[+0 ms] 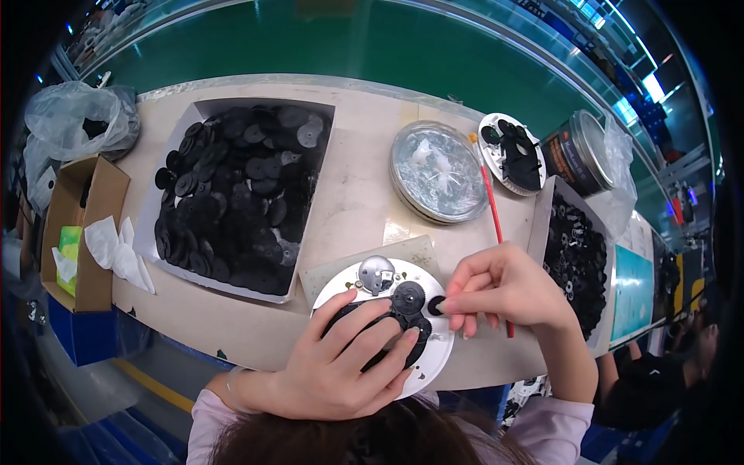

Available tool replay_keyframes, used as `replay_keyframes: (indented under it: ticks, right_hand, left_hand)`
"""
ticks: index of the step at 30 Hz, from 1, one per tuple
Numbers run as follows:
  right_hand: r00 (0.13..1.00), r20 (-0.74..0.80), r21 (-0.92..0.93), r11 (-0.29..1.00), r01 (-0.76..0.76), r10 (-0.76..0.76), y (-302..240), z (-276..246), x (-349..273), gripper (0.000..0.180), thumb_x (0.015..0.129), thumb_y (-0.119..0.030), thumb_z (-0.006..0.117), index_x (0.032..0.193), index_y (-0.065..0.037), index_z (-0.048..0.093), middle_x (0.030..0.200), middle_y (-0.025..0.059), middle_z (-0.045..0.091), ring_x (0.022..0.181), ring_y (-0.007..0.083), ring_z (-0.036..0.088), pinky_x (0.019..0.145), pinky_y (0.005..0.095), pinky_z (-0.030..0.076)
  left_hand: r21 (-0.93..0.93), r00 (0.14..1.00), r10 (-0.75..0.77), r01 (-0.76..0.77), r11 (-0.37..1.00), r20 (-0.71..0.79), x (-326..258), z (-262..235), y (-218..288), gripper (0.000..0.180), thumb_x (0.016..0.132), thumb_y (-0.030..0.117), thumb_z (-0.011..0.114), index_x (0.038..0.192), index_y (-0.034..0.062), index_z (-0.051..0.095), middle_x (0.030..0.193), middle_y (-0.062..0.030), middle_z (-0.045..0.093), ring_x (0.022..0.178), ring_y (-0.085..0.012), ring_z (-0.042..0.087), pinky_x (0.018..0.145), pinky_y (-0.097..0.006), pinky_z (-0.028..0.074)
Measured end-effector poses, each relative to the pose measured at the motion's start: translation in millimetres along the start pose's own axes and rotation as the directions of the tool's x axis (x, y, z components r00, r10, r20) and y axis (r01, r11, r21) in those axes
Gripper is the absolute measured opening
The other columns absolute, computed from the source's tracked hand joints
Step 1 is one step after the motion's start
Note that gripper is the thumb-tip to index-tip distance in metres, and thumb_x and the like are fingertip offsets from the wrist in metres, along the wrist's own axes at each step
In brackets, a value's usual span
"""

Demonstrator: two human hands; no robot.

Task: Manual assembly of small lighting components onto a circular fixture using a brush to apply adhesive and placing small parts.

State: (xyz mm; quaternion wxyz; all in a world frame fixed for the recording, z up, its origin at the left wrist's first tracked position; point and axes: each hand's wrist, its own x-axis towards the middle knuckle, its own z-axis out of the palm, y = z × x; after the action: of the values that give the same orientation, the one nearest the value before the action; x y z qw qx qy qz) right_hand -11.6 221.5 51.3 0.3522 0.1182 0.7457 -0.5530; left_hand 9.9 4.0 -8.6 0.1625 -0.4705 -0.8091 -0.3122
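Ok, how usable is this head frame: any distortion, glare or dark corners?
Head view: strong fisheye, the bench edge bows and the corners go black; glare on the round metal tin; both hands, left hand and right hand, are evenly lit and sharp.

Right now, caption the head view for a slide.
Left hand steadies a white round plate of black gears; right hand pinches a small gear.

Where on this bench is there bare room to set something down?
The widest bare patch lies between the tray of black gears and the round metal tin, above the white disc. A thin strip runs along the bench's far edge. It is crowded around the left hand and right hand, and by the red brush.
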Motion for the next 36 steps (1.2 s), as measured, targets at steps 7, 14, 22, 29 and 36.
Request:
replay_keyframes:
  ticks: [7,14,22,29,36]
  right_hand:
    - [0.985,0.138,-0.034,0.995,-0.098,0.102,-6,0,21,0.010,0.072,-0.005,0.068,0.075,0.002,0.062,0.063,0.0068,0.064,0.050,0.0080,0.059,0.038,0.0157,0.034]
    - [0.994,0.104,-0.128,0.992,-0.022,0.035,-3,-1,31,0.027,0.065,-0.013,0.076,0.059,-0.005,0.051,0.051,-0.0027,0.050,0.044,0.0043,0.044,0.041,0.0185,0.027]
    - [0.998,0.038,-0.212,0.975,0.061,-0.055,16,-3,31,0.048,0.066,-0.030,0.078,0.056,-0.012,0.034,0.052,-0.0085,0.034,0.048,0.0022,0.028,0.043,0.0215,0.019]
    - [0.998,0.011,-0.065,0.996,0.059,-0.058,39,2,18,0.037,0.074,-0.025,0.072,0.066,-0.008,0.041,0.056,-0.0050,0.046,0.051,0.0013,0.039,0.045,0.0168,0.028]
    - [0.932,-0.144,0.046,0.939,0.342,-0.332,39,12,15,0.023,0.076,-0.015,0.070,0.086,-0.004,0.052,0.077,-0.0036,0.053,0.067,0.0021,0.044,0.055,0.0165,0.034]
  left_hand:
    - [0.013,1.000,0.011,-0.011,1.000,0.005,-1,0,-1,0.034,0.062,0.023,0.068,0.094,0.0109,0.065,0.102,-0.0041,0.053,0.100,-0.0252,0.047,0.086,-0.043,0.040]
    - [-0.003,0.999,0.010,-0.010,1.000,0.041,1,1,-1,0.033,0.061,0.021,0.068,0.092,0.0085,0.064,0.105,-0.0053,0.056,0.100,-0.0260,0.049,0.086,-0.044,0.040]
    - [-0.018,1.000,0.001,-0.001,1.000,0.027,5,0,0,0.025,0.065,0.019,0.062,0.083,0.0024,0.062,0.106,-0.0098,0.057,0.102,-0.0255,0.051,0.089,-0.047,0.038]
    - [0.026,0.967,0.102,-0.111,0.993,0.234,10,-7,-5,0.033,0.067,0.021,0.065,0.093,0.0010,0.056,0.117,-0.0161,0.054,0.107,-0.0295,0.049,0.094,-0.055,0.033]
    - [0.047,0.971,0.108,-0.121,0.992,0.213,8,-7,-4,0.035,0.068,0.024,0.065,0.093,0.0004,0.059,0.112,-0.0141,0.056,0.105,-0.0294,0.050,0.093,-0.055,0.036]
